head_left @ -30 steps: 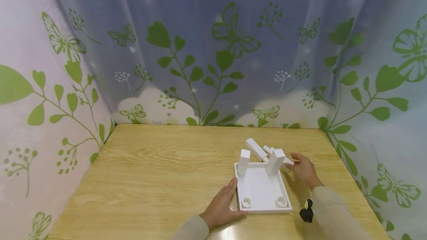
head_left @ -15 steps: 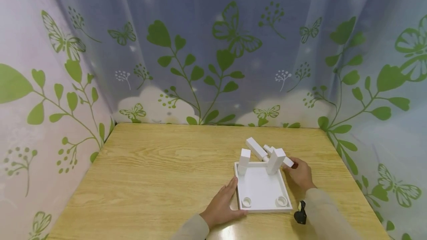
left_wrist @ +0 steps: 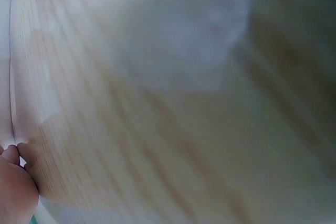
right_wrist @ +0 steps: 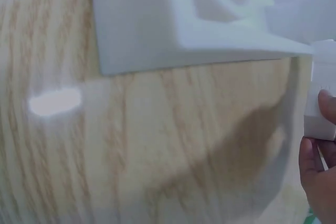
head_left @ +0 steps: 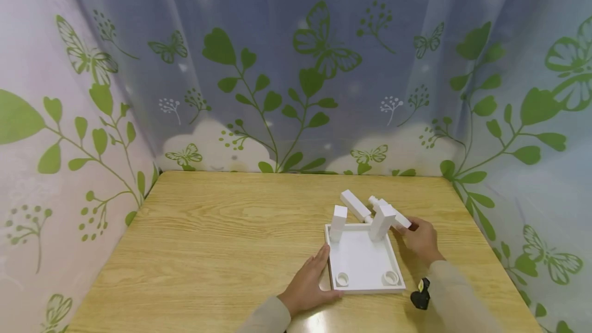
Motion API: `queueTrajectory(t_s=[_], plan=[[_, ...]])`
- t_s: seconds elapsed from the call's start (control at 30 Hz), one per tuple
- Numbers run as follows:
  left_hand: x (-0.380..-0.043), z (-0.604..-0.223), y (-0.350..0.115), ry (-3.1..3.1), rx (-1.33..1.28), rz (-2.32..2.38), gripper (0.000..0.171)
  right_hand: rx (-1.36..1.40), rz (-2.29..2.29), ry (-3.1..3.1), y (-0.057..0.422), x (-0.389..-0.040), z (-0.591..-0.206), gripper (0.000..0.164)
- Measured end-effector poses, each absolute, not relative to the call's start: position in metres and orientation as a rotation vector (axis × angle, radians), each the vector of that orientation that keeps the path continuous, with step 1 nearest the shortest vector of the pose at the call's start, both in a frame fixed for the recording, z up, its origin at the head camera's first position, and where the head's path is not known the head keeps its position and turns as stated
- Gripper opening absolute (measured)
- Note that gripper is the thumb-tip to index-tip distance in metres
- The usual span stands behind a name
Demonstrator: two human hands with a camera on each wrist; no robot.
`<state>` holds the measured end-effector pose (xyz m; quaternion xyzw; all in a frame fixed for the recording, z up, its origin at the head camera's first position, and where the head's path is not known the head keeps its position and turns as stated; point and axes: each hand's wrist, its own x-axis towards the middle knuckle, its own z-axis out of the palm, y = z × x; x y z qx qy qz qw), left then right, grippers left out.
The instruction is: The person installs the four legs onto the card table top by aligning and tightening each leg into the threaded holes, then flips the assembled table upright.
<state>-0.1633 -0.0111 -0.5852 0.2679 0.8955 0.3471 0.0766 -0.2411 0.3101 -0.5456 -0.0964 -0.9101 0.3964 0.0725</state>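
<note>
A square white tabletop [head_left: 361, 263] with a raised rim lies on the table, underside up. Two white legs stand upright in its far corners, the left one [head_left: 339, 222] and the right one [head_left: 382, 224]. Round sockets [head_left: 342, 279] sit in both near corners. My left hand [head_left: 307, 281] rests against the near left corner, fingers straight along the left side and thumb at the front edge. Beyond the far right corner, my right hand [head_left: 422, 240] pinches the near end of a loose white leg [head_left: 400, 216]. The right wrist view shows thumb and fingers on that leg [right_wrist: 320, 106].
Another loose white leg [head_left: 355, 204] lies behind the tabletop, close to its far rim. Wooden table surface [head_left: 208, 251] spreads to the left. Patterned curtains [head_left: 277, 91] enclose the back and sides. A black device [head_left: 421, 294] is at my right wrist.
My right hand has come in to the loose leg's near end and pinched it. That leg has shifted slightly to the right. The left hand and tabletop stay put.
</note>
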Motion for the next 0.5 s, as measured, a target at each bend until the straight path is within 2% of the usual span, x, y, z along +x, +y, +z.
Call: queueTrajectory(t_s=[0.5], plan=[[-0.165, -0.589, -0.008, 2.698, 0.833, 1.062, 0.11, -0.233, 1.294, -2.683, 0.331, -0.211, -0.494, 0.048]])
